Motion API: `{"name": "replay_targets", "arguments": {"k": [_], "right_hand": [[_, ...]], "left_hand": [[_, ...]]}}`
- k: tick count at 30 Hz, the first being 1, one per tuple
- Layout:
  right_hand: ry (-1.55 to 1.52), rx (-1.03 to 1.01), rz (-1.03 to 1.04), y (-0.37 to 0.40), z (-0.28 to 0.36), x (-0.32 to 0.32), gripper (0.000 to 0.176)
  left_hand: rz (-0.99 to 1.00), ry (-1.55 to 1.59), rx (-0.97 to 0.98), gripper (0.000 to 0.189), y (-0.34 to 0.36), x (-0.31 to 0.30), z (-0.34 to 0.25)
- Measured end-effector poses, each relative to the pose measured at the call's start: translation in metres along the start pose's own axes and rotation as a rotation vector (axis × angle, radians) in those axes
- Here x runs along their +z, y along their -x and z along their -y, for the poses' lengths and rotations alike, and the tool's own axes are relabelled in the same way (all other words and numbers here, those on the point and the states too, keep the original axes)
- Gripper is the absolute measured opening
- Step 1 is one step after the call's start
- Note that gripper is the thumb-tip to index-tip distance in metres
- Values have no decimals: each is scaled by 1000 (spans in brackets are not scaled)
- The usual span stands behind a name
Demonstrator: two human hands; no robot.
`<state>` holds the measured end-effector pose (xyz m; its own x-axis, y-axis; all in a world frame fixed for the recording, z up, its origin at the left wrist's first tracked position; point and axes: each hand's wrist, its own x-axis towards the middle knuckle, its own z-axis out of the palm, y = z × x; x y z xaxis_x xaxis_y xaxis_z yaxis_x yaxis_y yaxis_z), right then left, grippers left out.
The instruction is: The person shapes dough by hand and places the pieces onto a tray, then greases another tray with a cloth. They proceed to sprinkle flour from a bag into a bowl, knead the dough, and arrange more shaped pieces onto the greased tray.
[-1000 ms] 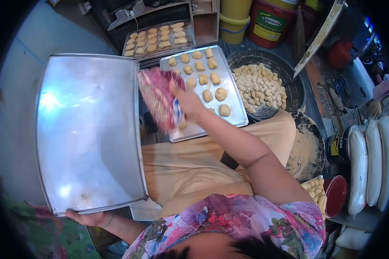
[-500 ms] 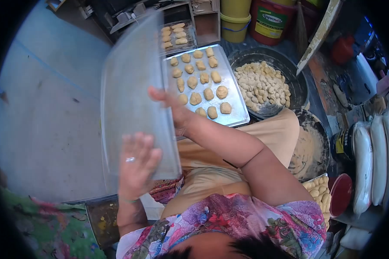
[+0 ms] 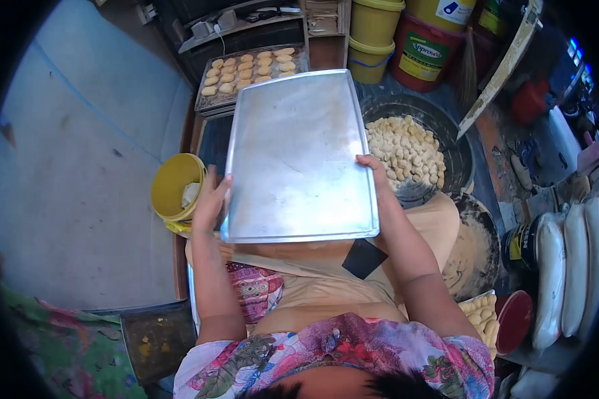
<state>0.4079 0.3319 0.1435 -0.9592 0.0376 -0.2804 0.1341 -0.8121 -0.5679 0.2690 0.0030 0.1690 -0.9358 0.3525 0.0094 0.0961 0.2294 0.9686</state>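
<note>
A shiny metal baking tray with nothing on it lies roughly level in front of me, above my lap. My left hand grips its left edge, with the thumb at the rim. On the right edge, my right hand holds the rim, thumb on top. The tray with dough balls seen earlier is hidden from view behind it. Just right of the tray, a large black basin contains a heap of floured dough pieces.
Stacked trays with shaped dough are at the back left. A yellow bucket stands by my left hand. Tubs line the back. A floured pan and another dough tray are on my right. A dark square lies on my lap.
The baking tray has swung from a steep tilt on the left to a nearly level position in the middle, covering the dough balls from view. My hands now hold its opposite sides.
</note>
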Motion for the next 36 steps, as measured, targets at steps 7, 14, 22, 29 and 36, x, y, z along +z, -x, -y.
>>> {"name": "replay_targets", "arguments": {"k": [7, 14, 22, 29, 36], "right_hand": [[792, -306, -250, -33, 42, -81, 37], [1204, -474, -533, -55, 32, -105, 41], [1212, -497, -509, -57, 29, -101, 39], [1447, -405, -618, -65, 29, -100, 45], [1734, -1322, -550, -44, 103, 57, 62]], "left_hand": [[-114, 217, 104, 58, -23, 75, 79], [-252, -191, 27, 51, -32, 100, 112], [-197, 43, 46, 43, -36, 89, 115], [-136, 278, -9, 44, -44, 83, 134], [-135, 374, 10, 45, -43, 85, 142]]}}
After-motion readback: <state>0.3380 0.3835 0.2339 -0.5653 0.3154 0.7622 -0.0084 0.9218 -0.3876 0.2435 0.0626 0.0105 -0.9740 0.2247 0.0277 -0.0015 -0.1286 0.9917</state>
